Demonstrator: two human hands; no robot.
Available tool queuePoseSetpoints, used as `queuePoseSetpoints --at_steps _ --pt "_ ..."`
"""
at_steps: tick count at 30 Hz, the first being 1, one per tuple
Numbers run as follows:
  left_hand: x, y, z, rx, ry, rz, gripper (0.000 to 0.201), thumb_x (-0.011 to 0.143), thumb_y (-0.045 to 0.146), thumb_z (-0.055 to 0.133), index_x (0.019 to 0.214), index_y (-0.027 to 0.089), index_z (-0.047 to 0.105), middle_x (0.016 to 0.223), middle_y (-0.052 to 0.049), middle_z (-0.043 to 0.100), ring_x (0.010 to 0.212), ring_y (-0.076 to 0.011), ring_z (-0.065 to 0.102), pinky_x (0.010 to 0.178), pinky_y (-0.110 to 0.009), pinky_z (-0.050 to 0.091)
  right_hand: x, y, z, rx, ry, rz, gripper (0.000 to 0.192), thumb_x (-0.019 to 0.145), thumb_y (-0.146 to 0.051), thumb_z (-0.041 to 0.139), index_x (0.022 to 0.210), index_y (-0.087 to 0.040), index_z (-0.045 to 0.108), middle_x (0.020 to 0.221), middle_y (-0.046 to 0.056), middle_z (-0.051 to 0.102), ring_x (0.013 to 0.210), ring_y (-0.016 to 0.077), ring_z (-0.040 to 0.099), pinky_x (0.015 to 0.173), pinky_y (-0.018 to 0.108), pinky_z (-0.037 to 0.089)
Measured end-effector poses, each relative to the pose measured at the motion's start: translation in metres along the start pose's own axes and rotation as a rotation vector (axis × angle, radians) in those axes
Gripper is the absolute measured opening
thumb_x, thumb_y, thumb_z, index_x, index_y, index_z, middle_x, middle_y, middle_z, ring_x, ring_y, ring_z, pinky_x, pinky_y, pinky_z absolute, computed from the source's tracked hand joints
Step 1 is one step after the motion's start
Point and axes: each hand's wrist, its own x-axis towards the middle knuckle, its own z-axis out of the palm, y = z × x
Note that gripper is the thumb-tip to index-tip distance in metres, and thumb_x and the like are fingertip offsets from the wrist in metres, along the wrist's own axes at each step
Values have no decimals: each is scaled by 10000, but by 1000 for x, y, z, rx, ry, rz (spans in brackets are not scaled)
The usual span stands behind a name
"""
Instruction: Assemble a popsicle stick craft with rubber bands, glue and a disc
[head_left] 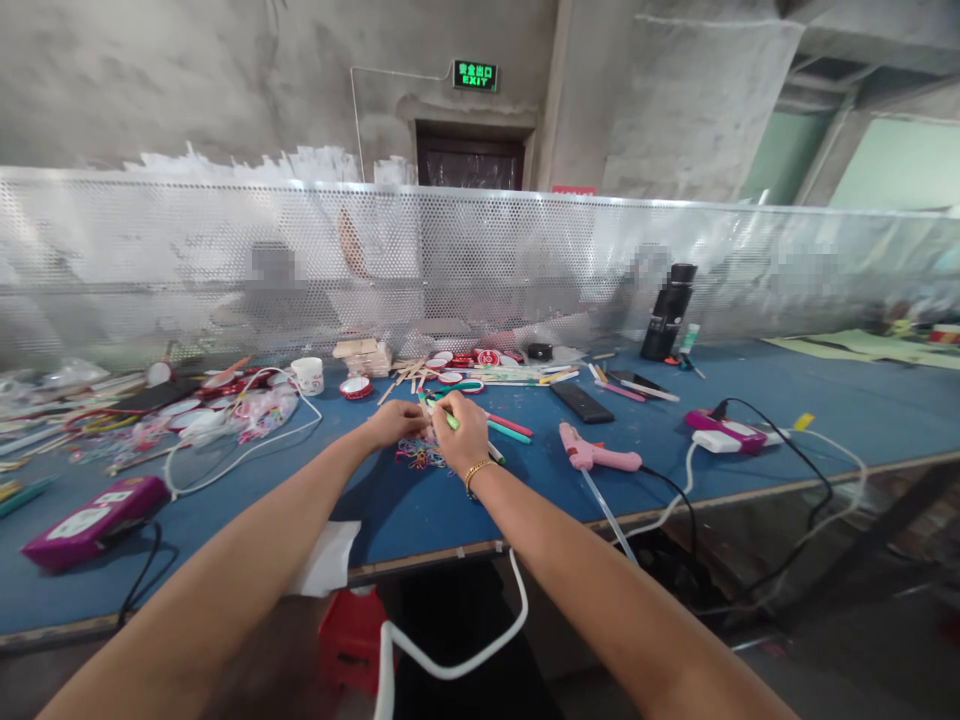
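Both of my hands meet over the middle of the blue table. My right hand [466, 438], with a gold bracelet at its wrist, is closed round a light green marker pen [451, 420]. My left hand [396, 424] is pinched just left of it, its fingertips close to the right hand's; what they hold is too small and hidden to name. Below the hands lies a tangle of coloured strings [421, 456]. Red and teal marker pens [511, 430] lie just right of my right hand. Green-handled scissors [469, 386] appear to lie behind it.
A pink glue gun [596, 452] lies at right, its cord over the table edge. Nearby are a black phone [582, 403], a black bottle [669, 312] and purple power strips [101, 522]. Wooden sticks [409, 374], a white cup [307, 376] and red-rimmed discs [355, 387] stand behind. A perforated metal screen [480, 250] borders the table.
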Motion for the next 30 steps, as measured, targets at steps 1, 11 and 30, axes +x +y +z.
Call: queuePoseSetpoints --at_steps 1,11,30 --pt "-1 1 0 -1 3 -1 296 678 428 684 614 146 618 549 11 570 506 -100 460 504 -228 346 0 0 0 4 -7 -9 119 896 -239 527 787 -220 570 749 -4 643 774 166 573 746 266 351" --pt "-2 4 1 1 6 -3 301 665 439 690 638 145 637 551 11 570 514 -105 472 502 -227 356 0 0 0 10 -1 -4 109 889 -238 523 795 -223 577 746 -2 642 771 172 574 748 271 356" --pt "-1 4 1 -3 -2 -8 318 673 452 694 622 147 619 566 4 584 514 -102 472 512 -230 355 -1 1 1 20 8 -2 111 891 -235 532 787 -223 572 752 -3 648 780 173 578 754 272 354"
